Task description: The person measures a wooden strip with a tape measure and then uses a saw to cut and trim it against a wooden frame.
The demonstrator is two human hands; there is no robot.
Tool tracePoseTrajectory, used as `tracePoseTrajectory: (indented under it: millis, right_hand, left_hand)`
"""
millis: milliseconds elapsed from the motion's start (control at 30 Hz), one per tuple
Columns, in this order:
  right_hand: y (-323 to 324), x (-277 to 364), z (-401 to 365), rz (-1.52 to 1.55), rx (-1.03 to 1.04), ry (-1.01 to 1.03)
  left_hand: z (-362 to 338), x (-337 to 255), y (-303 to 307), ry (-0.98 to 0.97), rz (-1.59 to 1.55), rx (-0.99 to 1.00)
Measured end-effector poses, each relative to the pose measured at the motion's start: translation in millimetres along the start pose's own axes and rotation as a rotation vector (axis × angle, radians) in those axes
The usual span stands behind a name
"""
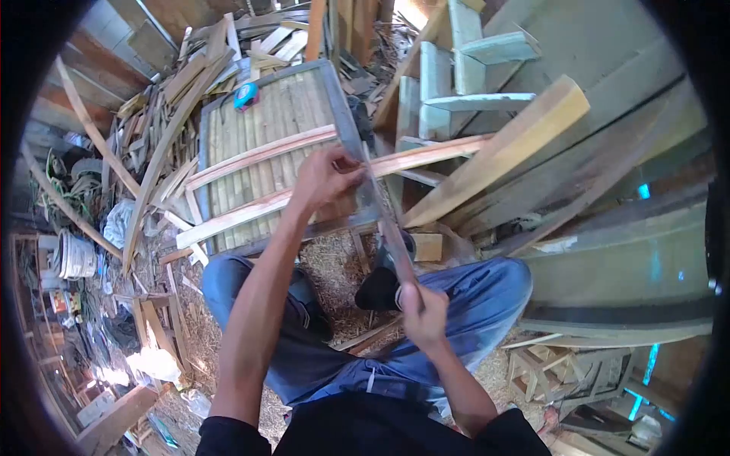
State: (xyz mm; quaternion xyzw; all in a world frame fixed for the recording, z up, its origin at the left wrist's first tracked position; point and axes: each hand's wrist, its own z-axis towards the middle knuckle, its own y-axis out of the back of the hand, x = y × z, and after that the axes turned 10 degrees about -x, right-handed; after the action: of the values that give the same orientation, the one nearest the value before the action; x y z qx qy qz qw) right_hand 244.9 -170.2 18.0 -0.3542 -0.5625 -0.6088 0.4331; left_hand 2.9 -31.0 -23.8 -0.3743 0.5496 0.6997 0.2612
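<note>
My right hand [424, 315] is closed round the lower end of a long, thin saw [397, 247], which is partly blurred. Its blade points away from me and crosses a long wooden strip [251, 216]. My left hand [327, 178], fingers curled, grips that strip just left of the blade. The strip lies across a framed slatted panel [293, 91], and its far right end reaches a thick wooden beam [509, 148]. A second wooden strip [258, 158] rests farther up the panel. The saw's handle is hidden inside my right hand.
A blue tape measure [245, 96] lies on the panel's upper part. Scrap wood [163, 99] is piled at the left and back. Pale painted wooden pieces [479, 101] stand at upper right. A small wood block [427, 247] is near my foot, and shavings [334, 266] cover the floor.
</note>
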Motion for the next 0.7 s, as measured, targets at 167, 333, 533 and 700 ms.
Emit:
tracePoseTrajectory:
  millis: [167,333,533,700]
  right_hand:
    - [-13.4,-11.2,22.6,-0.002,0.031,-0.096]
    - [-12.8,-16.4,22.7,-0.022,0.029,-0.068]
    - [7.4,-17.8,-17.1,0.136,-0.003,-0.194]
    - [-31.2,-21.8,31.8,0.041,-0.066,-0.088]
  left_hand:
    - [-0.7,4.5,7.3,0.014,-0.009,-0.013]
    - [2.1,5.1,9.3,0.027,-0.014,-0.023]
    - [0.8,7.6,8.5,-0.046,0.027,-0.064]
    - [7.3,4.8,8.8,0.008,0.047,-0.056]
